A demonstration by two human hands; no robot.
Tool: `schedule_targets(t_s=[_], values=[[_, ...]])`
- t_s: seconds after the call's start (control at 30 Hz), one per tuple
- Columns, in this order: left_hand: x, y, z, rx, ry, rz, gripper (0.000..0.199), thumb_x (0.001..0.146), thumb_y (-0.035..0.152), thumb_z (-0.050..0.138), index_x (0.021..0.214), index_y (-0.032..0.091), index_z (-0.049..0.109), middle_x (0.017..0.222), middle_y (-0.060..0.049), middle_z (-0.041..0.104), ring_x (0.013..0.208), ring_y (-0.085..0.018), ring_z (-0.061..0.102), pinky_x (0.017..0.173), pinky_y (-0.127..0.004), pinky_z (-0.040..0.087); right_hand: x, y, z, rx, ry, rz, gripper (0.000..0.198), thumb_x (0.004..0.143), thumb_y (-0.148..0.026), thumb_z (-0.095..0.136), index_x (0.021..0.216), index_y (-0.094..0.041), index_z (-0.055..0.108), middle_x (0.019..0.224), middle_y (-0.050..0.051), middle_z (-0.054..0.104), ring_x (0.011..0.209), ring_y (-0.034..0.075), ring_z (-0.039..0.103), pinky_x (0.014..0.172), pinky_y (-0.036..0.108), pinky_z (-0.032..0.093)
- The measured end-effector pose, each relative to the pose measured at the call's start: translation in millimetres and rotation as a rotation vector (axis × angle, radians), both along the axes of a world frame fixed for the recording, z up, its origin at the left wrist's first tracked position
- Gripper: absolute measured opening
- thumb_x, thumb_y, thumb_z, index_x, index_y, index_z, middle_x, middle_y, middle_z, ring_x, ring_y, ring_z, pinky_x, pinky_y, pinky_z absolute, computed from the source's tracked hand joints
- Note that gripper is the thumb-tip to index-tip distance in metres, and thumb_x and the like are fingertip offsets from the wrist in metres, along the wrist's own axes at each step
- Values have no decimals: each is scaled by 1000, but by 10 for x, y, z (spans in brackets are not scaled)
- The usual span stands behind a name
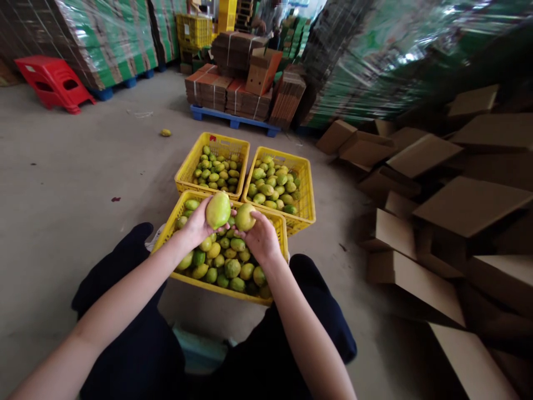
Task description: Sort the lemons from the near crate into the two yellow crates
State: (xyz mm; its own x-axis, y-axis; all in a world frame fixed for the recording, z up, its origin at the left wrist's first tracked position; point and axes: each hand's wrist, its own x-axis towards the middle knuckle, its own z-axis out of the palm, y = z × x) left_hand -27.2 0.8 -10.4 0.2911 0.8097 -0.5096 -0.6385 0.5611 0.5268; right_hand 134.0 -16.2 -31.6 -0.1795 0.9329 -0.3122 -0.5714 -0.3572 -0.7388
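Note:
My left hand (199,225) is closed around a large yellow-green lemon (218,210). Close beside it, my right hand (263,238) grips a smaller, yellower lemon (245,217). Both fruits are held above the near yellow crate (216,288), which is filled with green and yellow lemons (232,268). Behind it stand two more yellow crates, the far left crate (183,176) and the far right crate (307,191), each with lemons inside. My hands and forearms hide part of the near crate's contents.
Open cardboard boxes (474,205) are heaped on the right. Bundled flat cartons (208,89) sit on a blue pallet (235,120) ahead. A red stool (54,83) and wrapped stacks (110,39) stand at left. One lemon (165,133) lies on the floor. A person (268,19) is in the background.

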Motion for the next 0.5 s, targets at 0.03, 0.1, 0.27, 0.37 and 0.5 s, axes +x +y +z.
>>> schedule_targets(t_s=[0.03, 0.1, 0.27, 0.37, 0.5], values=[[8, -3, -15, -37, -55, 52, 41, 97, 38, 37, 110, 12, 66, 73, -7, 72, 55, -18, 65, 48, -27, 52, -20, -6, -7, 17, -35, -31, 29, 68, -36, 71, 91, -24, 60, 79, -2, 69, 64, 16, 65, 57, 28, 57], [13, -1, -65, -105, -179, 153, 38, 96, 36, 37, 103, 14, 66, 73, -6, 71, 68, -21, 70, 61, -32, 59, -52, -13, -33, 47, -120, -102, 33, 66, -31, 68, 98, -28, 59, 85, -4, 67, 67, 16, 63, 54, 27, 55], [7, 20, -162, -60, -315, 256, 25, 91, 34, 49, 97, 16, 65, 86, -7, 73, 95, -24, 72, 90, -41, 58, -89, -8, -123, 126, -270, -110, 36, 69, -32, 65, 106, -31, 67, 113, 1, 66, 87, 20, 61, 58, 28, 57], [37, 20, -147, 20, -282, 237, 22, 88, 33, 56, 98, 14, 64, 98, -11, 73, 105, -25, 70, 96, -41, 55, -105, -16, -157, 175, -282, -86, 37, 72, -35, 65, 109, -31, 67, 126, 2, 64, 99, 24, 62, 64, 32, 59], [88, 24, -158, 148, -184, 173, 23, 81, 25, 66, 101, 14, 66, 102, -10, 73, 111, -26, 67, 99, -40, 53, -111, -43, -162, 223, -342, -122, 39, 76, -40, 65, 113, -30, 67, 130, 2, 63, 105, 25, 63, 69, 34, 60]])
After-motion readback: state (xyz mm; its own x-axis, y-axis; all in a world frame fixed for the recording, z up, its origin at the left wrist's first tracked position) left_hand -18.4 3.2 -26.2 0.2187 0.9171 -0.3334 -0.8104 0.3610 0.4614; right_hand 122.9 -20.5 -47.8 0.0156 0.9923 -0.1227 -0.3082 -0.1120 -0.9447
